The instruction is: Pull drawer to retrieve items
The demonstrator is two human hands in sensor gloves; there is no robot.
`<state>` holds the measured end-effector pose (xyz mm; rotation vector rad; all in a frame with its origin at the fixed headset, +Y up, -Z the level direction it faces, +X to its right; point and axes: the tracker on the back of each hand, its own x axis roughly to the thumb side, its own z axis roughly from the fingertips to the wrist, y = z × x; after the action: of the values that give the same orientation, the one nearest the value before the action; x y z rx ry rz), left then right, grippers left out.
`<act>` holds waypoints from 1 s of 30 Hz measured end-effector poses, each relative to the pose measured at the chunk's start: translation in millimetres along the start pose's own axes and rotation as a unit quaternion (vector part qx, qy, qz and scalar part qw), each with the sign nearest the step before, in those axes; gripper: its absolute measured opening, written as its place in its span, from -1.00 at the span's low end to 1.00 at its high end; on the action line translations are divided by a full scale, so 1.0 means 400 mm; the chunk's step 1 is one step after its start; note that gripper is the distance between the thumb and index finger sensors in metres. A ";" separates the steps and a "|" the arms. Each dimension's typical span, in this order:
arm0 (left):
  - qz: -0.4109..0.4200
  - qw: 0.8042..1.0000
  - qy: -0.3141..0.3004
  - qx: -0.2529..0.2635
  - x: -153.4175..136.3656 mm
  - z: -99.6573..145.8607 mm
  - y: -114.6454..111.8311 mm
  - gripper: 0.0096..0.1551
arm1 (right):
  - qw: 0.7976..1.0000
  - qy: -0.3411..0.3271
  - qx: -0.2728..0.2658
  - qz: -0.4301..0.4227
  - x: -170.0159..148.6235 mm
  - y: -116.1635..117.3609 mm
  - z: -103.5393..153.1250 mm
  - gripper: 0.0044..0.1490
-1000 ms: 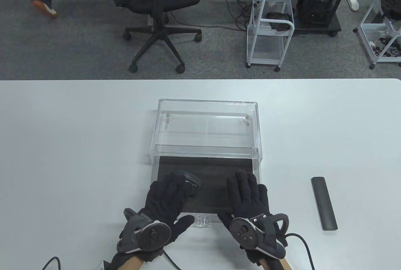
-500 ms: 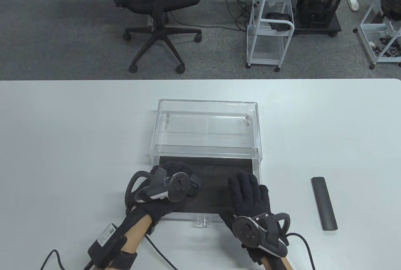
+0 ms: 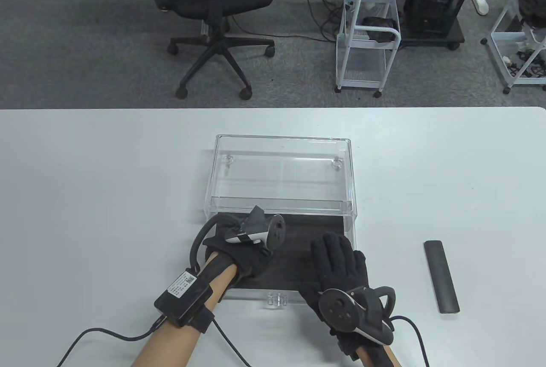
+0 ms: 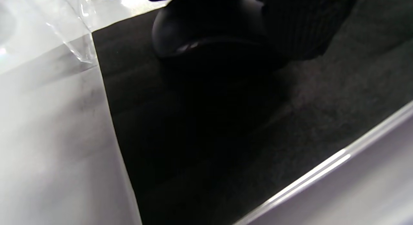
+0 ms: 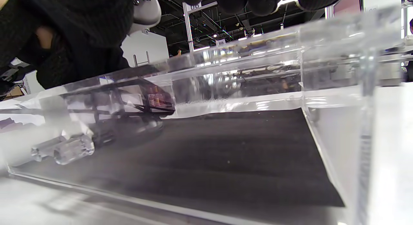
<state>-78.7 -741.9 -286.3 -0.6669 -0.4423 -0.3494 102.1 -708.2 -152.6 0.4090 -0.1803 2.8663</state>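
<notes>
the clear drawer [image 3: 279, 256] stands pulled out toward the near edge of the white table [image 3: 85, 179], its black liner [image 3: 298, 230] showing, while its clear case [image 3: 281, 171] sits just behind it on the far side. the left hand [image 3: 243, 252] reaches down into the left part of the drawer, rolled over so its tracker faces right; in the left wrist view a rounded dark item [image 4: 200, 34] lies on the liner right beneath the gloved fingers, but i cannot tell whether the hand has clenched on it or only touches it. the right hand [image 3: 339, 262] lies flat with fingers spread on the right part of the drawer, gripping nothing — it looks to be steadying the tray. to do this step well, it is best to keep that flat pressure so the drawer does not slide, wrap the left fingers fully round the item before lifting, and raise it straight up over the low clear wall. counted: one drawer, one case, one rounded item in the drawer, one flat dark bar [image 3: 441, 276] well to the right on the table, two hands.
</notes>
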 end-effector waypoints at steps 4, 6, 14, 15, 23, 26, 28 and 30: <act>-0.057 0.998 0.025 0.001 0.028 -0.003 -0.003 0.20 | 1.000 0.003 -0.003 -0.001 -0.005 -0.001 -0.001 0.23; -0.077 0.997 0.024 0.005 0.038 0.000 -0.004 0.18 | 1.000 0.004 -0.007 0.000 -0.006 -0.002 -0.001 0.22; -0.094 0.991 -0.011 0.099 0.037 0.062 -0.001 0.17 | 1.000 0.010 -0.013 0.006 -0.008 -0.001 0.001 0.22; -0.092 0.990 -0.016 0.110 0.037 0.076 0.004 0.17 | 1.000 0.011 -0.017 0.013 -0.008 -0.002 0.001 0.22; -0.127 0.948 -0.005 0.294 0.047 0.255 0.034 0.17 | 0.999 -0.005 -0.040 0.017 -0.004 -0.007 0.009 0.22; -0.130 0.926 0.000 0.355 0.063 0.309 0.020 0.18 | 0.998 -0.020 -0.059 0.008 0.000 -0.013 0.017 0.22; -0.141 0.904 0.021 0.404 0.086 0.346 -0.001 0.20 | 0.996 -0.040 -0.085 0.011 0.010 -0.016 0.028 0.22; -0.157 0.887 0.030 0.434 0.100 0.365 -0.016 0.23 | 0.992 -0.054 -0.111 0.020 0.022 -0.018 0.035 0.20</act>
<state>-88.0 -657.2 -160.9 0.2981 -0.5894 -0.4289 99.4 -701.6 -136.1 0.5211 -0.5278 2.8215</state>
